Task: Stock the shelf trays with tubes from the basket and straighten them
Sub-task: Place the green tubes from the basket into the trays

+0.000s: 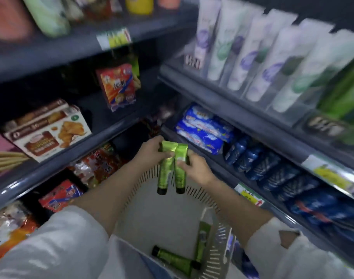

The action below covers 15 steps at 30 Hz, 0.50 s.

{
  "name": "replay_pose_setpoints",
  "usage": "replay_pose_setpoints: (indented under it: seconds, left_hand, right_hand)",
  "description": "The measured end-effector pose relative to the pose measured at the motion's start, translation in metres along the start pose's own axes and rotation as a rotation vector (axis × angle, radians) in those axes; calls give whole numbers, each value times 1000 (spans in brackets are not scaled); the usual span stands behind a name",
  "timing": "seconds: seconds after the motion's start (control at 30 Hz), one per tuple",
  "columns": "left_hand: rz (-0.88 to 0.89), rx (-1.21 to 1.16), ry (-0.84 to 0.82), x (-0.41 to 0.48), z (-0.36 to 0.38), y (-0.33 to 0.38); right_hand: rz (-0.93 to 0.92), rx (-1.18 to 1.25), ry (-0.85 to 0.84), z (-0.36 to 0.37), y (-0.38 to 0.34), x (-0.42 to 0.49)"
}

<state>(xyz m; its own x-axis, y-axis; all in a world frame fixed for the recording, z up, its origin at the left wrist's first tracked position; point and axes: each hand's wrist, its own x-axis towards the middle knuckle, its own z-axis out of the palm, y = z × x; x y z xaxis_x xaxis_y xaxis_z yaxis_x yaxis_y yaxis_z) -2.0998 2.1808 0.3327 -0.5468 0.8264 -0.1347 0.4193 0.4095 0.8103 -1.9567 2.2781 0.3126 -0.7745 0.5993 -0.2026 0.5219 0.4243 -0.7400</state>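
1. Two green tubes are hanging cap-down above the basket point(218, 252). My left hand point(150, 152) is gripping the left tube point(165, 172) near its flat crimped end, with the fingers curled round it. My right hand point(192, 168) is pinching the right tube point(180, 174) in much the same way, thumb across the front.
2. Both tubes are touching side by side, so I am judging that a tug from either hand could pull the other tube loose. The foil is looking slick, and both holds are sitting high while the capped ends are hanging free.
3. Anything dropped from here would probably be landing in the basket, where a flat tube point(174, 259) is lying on the floor and a leaning tube point(202, 238) is propped against the slatted wall. That would do little harm but cost time.
4. Up on the upper shelf point(232, 102) to the right, well apart from my hands, the trays point(288, 109) I am aiming for are holding upright white tubes point(258, 63). By feeding two tubes at once between narrow clear dividers, I am risking tipping a neighbour over.
5. At the far right of that row something green point(345, 97) is showing, too smeared for me to tell whether it is the matching slot. Picking the wrong tray is a real risk.
6. My right forearm is lying close to the shelf lip point(228, 174) and the blue packets point(202, 131), and a hasty lift could catch them.
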Motion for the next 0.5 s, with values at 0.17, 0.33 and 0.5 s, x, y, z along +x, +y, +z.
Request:
replay_pose_setpoints:
  seconds: [0.17,0.33,0.5]
  left_hand:
    - [180,-123,22,-7,-30,91]
    - [399,-337,3,-20,-35,201]
    - [642,-470,13,-39,-20,309]
  right_hand:
    - [-45,94,214,-77,-48,-29]
    - [-169,153,470,-162,-89,-73]
    - [-269,203,733,-243,-110,-132]
